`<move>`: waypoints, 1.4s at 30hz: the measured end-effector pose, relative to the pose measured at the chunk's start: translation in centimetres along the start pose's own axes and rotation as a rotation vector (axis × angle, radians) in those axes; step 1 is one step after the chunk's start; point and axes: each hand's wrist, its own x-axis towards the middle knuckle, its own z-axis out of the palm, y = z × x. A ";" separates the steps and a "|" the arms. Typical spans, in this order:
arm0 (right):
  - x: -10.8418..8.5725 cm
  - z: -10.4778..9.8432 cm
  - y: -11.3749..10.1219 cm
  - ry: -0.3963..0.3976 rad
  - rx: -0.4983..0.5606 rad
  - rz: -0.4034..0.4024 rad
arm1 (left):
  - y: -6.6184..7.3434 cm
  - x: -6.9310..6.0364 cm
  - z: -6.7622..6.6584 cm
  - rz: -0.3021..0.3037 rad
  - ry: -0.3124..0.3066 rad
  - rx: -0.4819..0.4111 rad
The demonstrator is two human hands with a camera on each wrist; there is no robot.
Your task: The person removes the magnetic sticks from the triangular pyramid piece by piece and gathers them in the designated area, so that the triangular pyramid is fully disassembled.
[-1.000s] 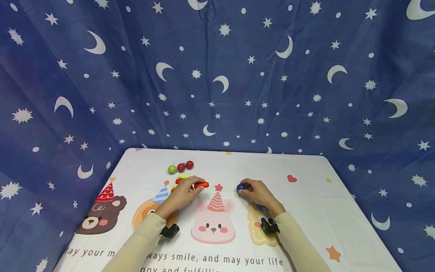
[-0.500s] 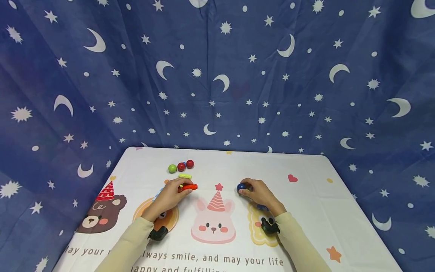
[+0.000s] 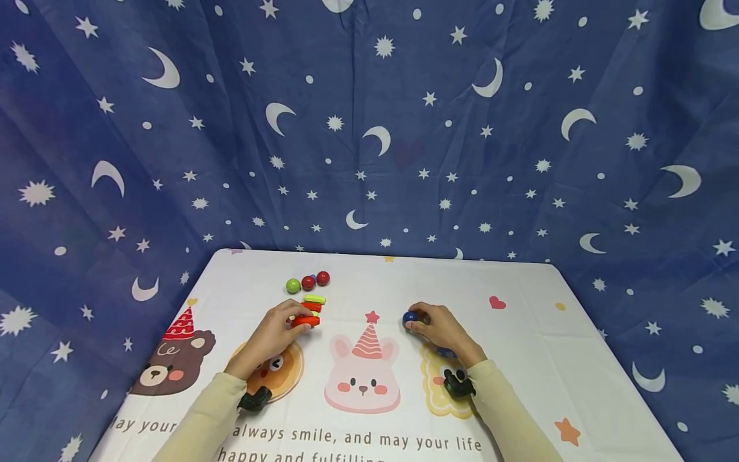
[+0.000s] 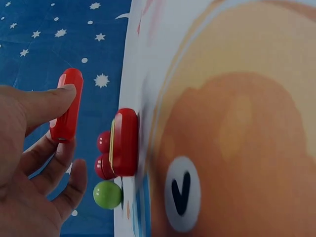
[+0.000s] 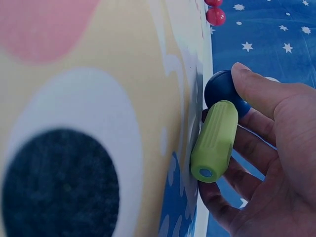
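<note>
My left hand (image 3: 274, 327) pinches a red stubby plastic stick (image 4: 66, 111) between thumb and fingers. In the head view, the stick is close to the row of sticks at left of centre. A second red stick (image 4: 126, 143) lies on the table beyond it, beside a yellow-green stick (image 3: 314, 299). My right hand (image 3: 441, 326) holds a dark blue ball (image 5: 222, 91) under the thumb. A yellow-green ribbed stick (image 5: 215, 143) lies against its fingers below the ball. Whether ball and stick are joined, I cannot tell.
Behind the sticks sit a green ball (image 3: 293, 285) and two red balls (image 3: 308, 283), with a small blue one partly hidden between them. A printed white cloth (image 3: 369, 378) covers the table. A blue star-patterned curtain (image 3: 369, 160) hangs at the back and sides.
My left hand has moved left with the red stick, from near the table's middle to the row of sticks. The right hand stays where it was with the blue ball.
</note>
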 end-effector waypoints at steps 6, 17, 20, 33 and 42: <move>0.1 0.0 0.0 -0.002 -0.003 0.005 | -1.0 -0.2 -0.1 -0.026 -0.007 0.034; 0.0 0.0 0.0 -0.002 -0.001 0.003 | -2.0 -0.1 -0.5 -0.104 -0.070 0.012; 0.0 0.1 0.0 -0.001 -0.002 0.006 | -2.2 0.0 -0.5 -0.122 -0.082 0.012; 0.1 0.2 0.2 -0.012 -0.001 0.004 | -3.0 0.1 0.0 -0.131 -0.113 0.063; 0.1 0.1 0.1 -0.013 0.005 0.014 | -3.2 0.3 0.1 -0.120 -0.112 0.080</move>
